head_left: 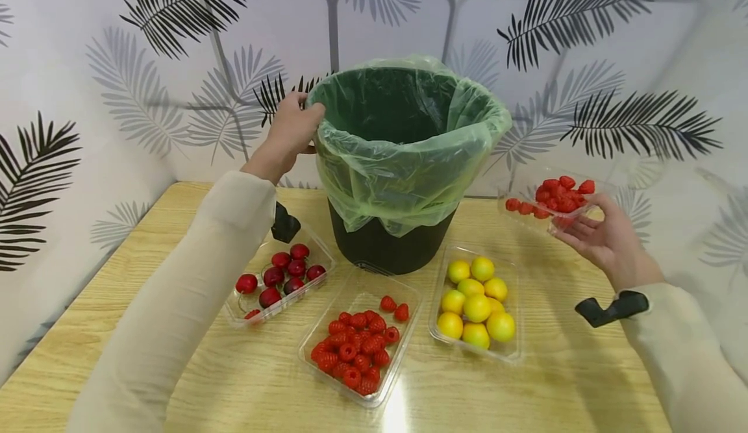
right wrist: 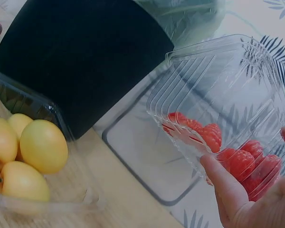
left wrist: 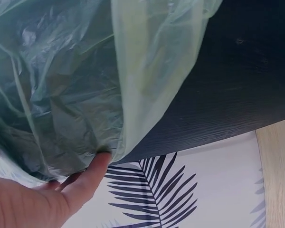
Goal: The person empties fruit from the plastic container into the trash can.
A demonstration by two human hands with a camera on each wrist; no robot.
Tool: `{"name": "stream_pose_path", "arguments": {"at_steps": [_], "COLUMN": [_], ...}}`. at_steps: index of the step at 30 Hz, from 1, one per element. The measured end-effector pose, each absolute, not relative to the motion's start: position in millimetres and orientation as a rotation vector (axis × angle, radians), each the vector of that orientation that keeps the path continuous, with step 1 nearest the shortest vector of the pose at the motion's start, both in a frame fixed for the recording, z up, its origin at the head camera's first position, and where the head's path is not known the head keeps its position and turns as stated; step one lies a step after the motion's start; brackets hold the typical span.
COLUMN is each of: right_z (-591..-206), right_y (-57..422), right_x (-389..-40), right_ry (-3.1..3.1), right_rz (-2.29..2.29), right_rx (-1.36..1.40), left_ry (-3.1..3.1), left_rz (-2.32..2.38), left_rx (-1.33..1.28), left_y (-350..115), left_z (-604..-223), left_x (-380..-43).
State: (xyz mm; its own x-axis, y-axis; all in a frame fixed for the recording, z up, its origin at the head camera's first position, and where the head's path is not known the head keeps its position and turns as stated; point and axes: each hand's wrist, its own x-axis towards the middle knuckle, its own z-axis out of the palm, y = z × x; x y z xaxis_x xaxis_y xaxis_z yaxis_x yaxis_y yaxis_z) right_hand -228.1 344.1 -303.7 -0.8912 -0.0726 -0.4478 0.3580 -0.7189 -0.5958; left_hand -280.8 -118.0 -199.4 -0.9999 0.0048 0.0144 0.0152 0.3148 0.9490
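At the left rim of a black trash bin (head_left: 386, 245) lined with a pale green plastic bag (head_left: 403, 170), my left hand (head_left: 290, 126) grips the edge, thumb over the bag. The left wrist view shows the thumb (left wrist: 88, 178) against the liner, with the other fingers partly hidden. Raised off the table on the right, my right hand (head_left: 616, 241) holds a clear plastic container (right wrist: 199, 71) from below and the side. Raspberries (head_left: 558, 196) lie bunched inside it, near the hand. The container is tilted and stands apart from the bin.
Three clear containers stand on the wooden table (head_left: 234, 387) before the bin: one with dark red cherries (head_left: 273, 276), one with raspberries (head_left: 356, 348), one with yellow round fruit (head_left: 476, 306). A leaf-patterned wall (head_left: 386, 24) rises close behind.
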Motion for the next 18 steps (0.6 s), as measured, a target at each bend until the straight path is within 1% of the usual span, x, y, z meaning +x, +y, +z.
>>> {"name": "stream_pose_path", "arguments": {"at_steps": [9,18], "right_z": [-285.7,-266.8], "right_y": [338.6,336.7], "right_x": [-228.1,-224.7], "right_ry": [1.131,1.147], "right_rz": [-2.63,-2.655], "right_rx": [0.521,0.491], "left_ry": [-2.474,-2.453], "left_rz": [-2.088,-2.073], "left_rx": [-0.064,-0.094], "left_y": [-128.6,-127.4], "left_z": [-196.6,-197.3], "left_x": [-285.6,-284.6]}}
